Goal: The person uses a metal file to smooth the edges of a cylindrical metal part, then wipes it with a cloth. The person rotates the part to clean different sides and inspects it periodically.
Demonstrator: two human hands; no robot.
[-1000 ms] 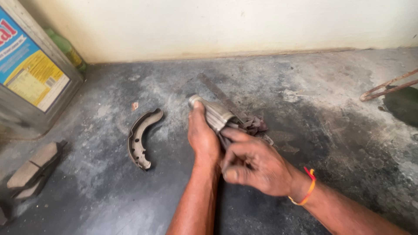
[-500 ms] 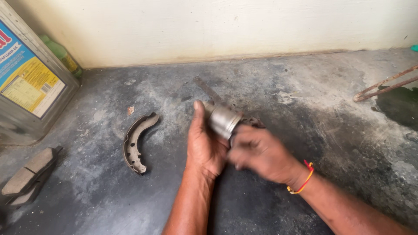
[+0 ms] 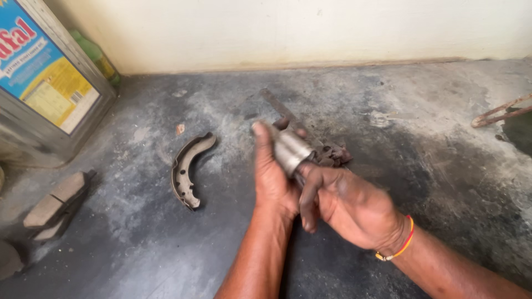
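Both hands on a grimy metal cylinder, mid-frame, held just above the concrete floor (image 3: 138,238).

Left hand (image 3: 271,174) cups the metal cylinder (image 3: 291,150) from the left, thumb up along its end, fingers curled behind it. Right hand (image 3: 349,202) is closed around the dark lower end, fingers wrapped tight. Cylinder tilts up-left; a rusty clump of parts (image 3: 331,155) sits just behind it. Brake shoe (image 3: 188,169) lies untouched left of centre, brake pads (image 3: 55,205) at far left, oil tin (image 3: 47,83) upper left. Judging by the grime, handling looks part-way: still one piece, nothing set down.
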